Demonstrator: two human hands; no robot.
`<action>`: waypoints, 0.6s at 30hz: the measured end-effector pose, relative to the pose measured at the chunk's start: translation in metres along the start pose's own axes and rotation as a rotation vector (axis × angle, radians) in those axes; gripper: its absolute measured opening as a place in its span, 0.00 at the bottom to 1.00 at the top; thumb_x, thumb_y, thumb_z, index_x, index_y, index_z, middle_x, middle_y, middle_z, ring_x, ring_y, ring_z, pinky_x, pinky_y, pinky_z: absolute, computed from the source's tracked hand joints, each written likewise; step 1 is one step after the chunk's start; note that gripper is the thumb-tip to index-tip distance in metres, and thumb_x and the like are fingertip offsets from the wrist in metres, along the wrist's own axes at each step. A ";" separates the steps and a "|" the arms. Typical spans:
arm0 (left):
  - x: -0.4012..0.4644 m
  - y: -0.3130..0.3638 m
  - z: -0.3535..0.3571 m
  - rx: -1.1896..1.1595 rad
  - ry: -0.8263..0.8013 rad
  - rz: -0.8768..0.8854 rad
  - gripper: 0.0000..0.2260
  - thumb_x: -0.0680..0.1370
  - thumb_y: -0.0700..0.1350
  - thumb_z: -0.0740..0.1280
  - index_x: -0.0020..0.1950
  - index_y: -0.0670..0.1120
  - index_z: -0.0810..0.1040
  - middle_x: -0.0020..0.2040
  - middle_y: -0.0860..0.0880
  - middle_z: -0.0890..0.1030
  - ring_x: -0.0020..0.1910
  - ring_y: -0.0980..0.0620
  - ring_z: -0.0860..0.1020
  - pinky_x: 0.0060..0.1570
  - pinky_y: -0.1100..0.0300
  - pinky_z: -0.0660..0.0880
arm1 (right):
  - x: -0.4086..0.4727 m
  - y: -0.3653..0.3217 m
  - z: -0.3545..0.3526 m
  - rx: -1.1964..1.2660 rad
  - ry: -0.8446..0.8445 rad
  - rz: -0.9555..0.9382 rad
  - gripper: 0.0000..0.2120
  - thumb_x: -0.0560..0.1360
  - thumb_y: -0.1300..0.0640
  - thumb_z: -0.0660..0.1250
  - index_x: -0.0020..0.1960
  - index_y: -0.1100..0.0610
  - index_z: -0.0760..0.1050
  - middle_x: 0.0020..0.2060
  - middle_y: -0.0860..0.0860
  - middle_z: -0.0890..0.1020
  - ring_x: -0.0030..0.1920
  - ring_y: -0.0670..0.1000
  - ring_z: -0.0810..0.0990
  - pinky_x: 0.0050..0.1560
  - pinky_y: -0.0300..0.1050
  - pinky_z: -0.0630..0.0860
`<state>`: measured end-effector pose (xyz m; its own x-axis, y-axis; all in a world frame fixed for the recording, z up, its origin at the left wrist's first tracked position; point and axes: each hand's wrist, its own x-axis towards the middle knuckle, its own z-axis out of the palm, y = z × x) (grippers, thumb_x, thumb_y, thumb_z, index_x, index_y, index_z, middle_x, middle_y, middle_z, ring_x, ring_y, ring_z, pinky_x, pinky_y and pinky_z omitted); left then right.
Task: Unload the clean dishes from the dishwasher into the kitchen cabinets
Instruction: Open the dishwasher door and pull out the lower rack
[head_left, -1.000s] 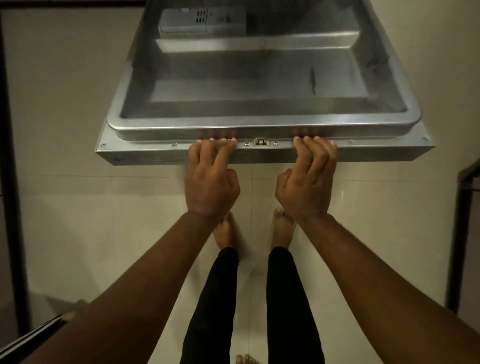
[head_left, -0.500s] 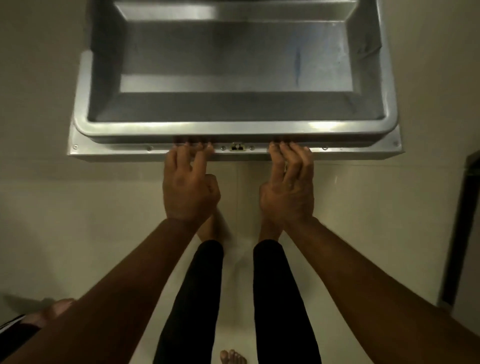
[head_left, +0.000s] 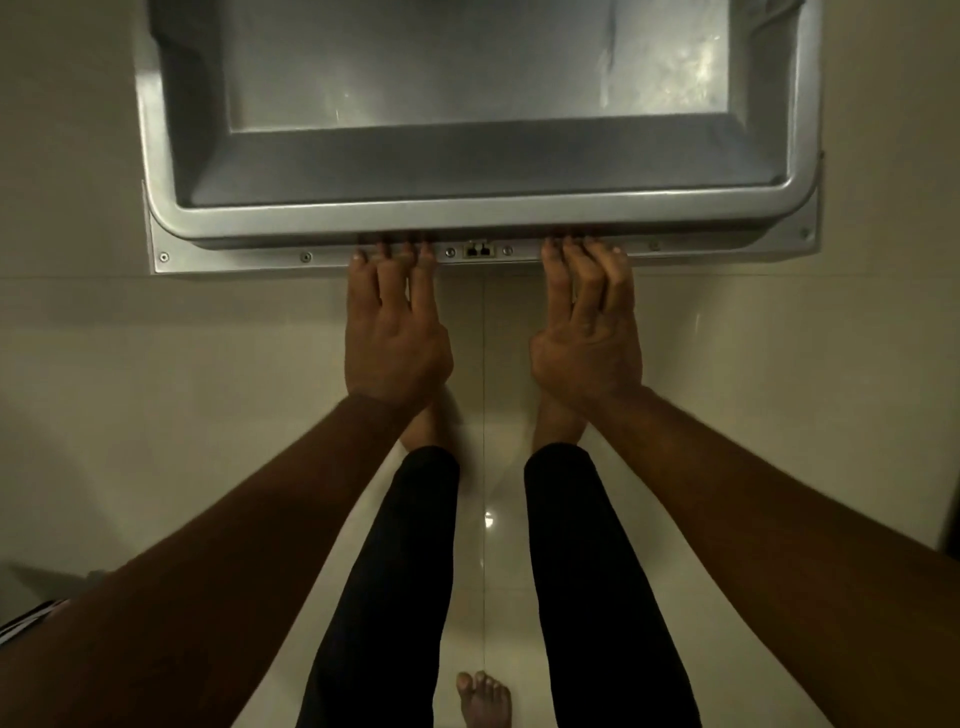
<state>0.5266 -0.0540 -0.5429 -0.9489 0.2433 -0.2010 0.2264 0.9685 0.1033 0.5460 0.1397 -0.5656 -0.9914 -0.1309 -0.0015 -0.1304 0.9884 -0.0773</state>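
The dishwasher door (head_left: 467, 213) lies open below me with its stainless inner face up, filling the top of the head view. My left hand (head_left: 395, 343) reaches out with nearly straight fingers, and its tips rest on the door's near edge, left of the latch (head_left: 478, 251). My right hand (head_left: 587, 343) does the same right of the latch, fingers slightly bent. Neither hand holds anything. No dishes or racks are in view.
Pale glossy floor tiles (head_left: 156, 415) spread under the door. My legs in black trousers and bare feet stand just behind the door's edge. A dark upright edge (head_left: 950, 519) is at the far right, and a striped object (head_left: 26, 621) at the lower left.
The door has swung further down, so its inner face looks flatter and the detergent compartment has left the view. My fingers went from curled over the edge to nearly straight on it.
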 end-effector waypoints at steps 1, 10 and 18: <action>0.000 0.000 0.006 0.023 -0.008 -0.001 0.30 0.72 0.42 0.61 0.74 0.36 0.63 0.70 0.35 0.69 0.70 0.34 0.63 0.75 0.41 0.54 | -0.001 0.000 0.004 -0.004 -0.007 -0.005 0.34 0.70 0.59 0.55 0.76 0.64 0.60 0.70 0.59 0.60 0.71 0.60 0.60 0.73 0.61 0.60; 0.000 -0.005 0.041 0.038 -0.137 0.038 0.34 0.73 0.39 0.66 0.77 0.35 0.58 0.72 0.34 0.66 0.72 0.34 0.62 0.73 0.40 0.59 | 0.000 0.007 0.029 0.022 -0.074 -0.043 0.30 0.71 0.61 0.57 0.73 0.64 0.66 0.66 0.62 0.73 0.67 0.61 0.64 0.71 0.56 0.64; 0.012 -0.017 0.052 -0.126 -0.108 0.053 0.28 0.70 0.34 0.67 0.71 0.37 0.71 0.61 0.37 0.75 0.59 0.37 0.70 0.50 0.47 0.78 | 0.011 0.009 0.038 0.062 -0.252 -0.029 0.28 0.69 0.60 0.58 0.69 0.61 0.71 0.60 0.59 0.75 0.55 0.61 0.73 0.56 0.51 0.72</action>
<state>0.5222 -0.0649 -0.5975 -0.9058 0.3044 -0.2947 0.2396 0.9417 0.2364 0.5338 0.1447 -0.6041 -0.9520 -0.1813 -0.2465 -0.1496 0.9785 -0.1421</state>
